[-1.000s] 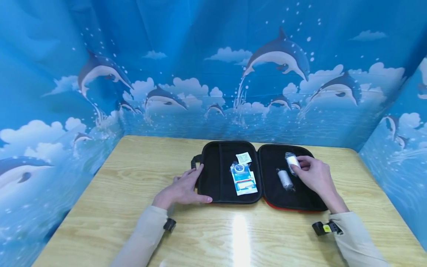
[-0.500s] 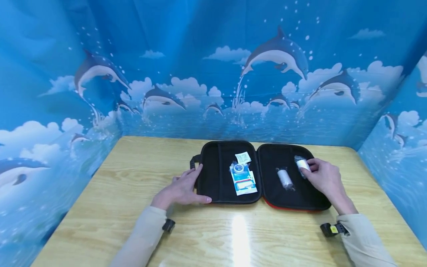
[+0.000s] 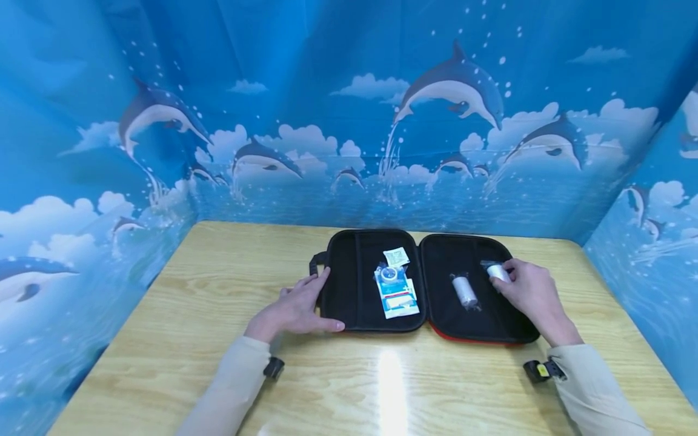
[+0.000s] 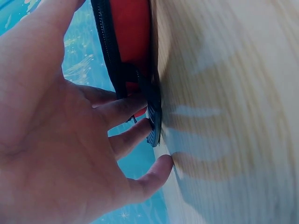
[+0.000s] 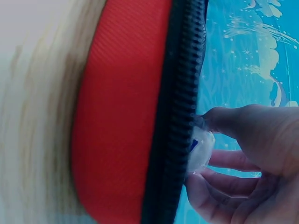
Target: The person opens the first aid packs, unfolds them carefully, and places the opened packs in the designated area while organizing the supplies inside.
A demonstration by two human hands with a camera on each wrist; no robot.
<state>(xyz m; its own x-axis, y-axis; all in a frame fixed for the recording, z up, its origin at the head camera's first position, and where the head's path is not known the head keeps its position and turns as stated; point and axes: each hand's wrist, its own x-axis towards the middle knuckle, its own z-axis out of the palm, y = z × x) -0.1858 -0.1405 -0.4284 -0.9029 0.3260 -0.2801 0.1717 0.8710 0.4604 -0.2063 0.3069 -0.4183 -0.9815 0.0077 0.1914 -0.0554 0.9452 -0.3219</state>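
A red zip case with a black lining (image 3: 343,284) lies unfolded on the table. My left hand (image 3: 297,309) rests along its left edge, fingers spread; in the left wrist view the fingers touch the black carry handle (image 4: 154,123). Over the right half, my right hand (image 3: 531,293) pinches a plastic-wrapped white bandage roll (image 3: 497,272) between thumb and fingers; its end (image 5: 201,149) shows in the right wrist view above the zip edge. A second wrapped bandage roll (image 3: 465,292) lies to its left. The left half holds a blue-and-white packet (image 3: 400,303), a tape roll (image 3: 389,275) and a small pale sachet (image 3: 397,257).
The wooden table (image 3: 218,266) reaches back to a blue dolphin-print curtain (image 3: 305,121), which also rises at both sides. A wrist strap with a camera (image 3: 537,370) sits on the right sleeve.
My right hand has carried its bandage roll rightward, away from the other roll, and turned it slightly. The left hand has stayed at the case's edge.
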